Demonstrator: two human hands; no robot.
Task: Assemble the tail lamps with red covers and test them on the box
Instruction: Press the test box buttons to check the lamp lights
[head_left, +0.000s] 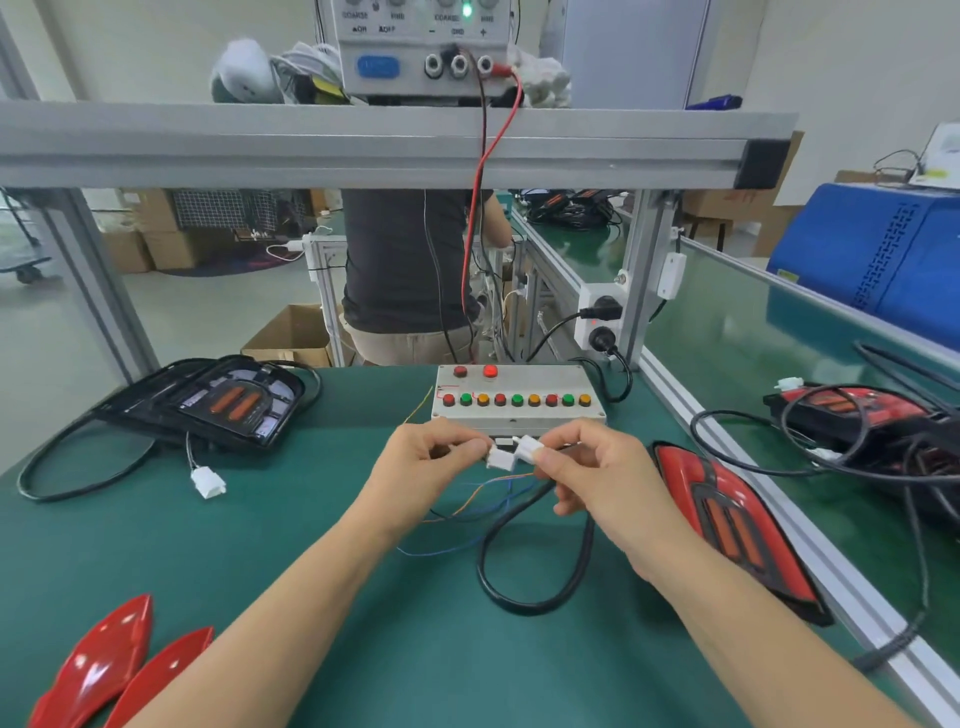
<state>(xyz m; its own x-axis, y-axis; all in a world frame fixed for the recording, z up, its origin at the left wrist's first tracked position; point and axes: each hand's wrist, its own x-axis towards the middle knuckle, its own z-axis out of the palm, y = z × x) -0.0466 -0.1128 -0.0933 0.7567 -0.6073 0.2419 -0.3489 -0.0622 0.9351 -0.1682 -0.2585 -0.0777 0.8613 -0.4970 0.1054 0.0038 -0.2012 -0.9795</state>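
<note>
tail lamp (727, 514): lying face-up with its red cover on, at the right edge of the green mat (260, 545), just right of the hands; its black cable (524, 597) is looping across the mat up toward the right hand
left hand (426, 467): fingers curling in, pinching a white connector (500, 458) at the fingertips (this one seems to carry the thin coloured wires (467, 512) belonging to the box)
right hand (597, 467): thumb and forefinger pinching the lamp plug (530, 446), other fingers loosely curling under the cable
connector state: the two white housings are touching end to end, cannot tell if fully seated
why held so: both halves are being held up off the mat in front of the test box (519, 397) so they line up for mating, probably the hook-up step before testing
test box: sitting just behind the hands, one top red lamp glowing
uncovered lamp (208, 402): waiting at far left, plug lying loose on the mat
spare red covers (109, 670): lying at near left, kept handy for that lamp
</note>
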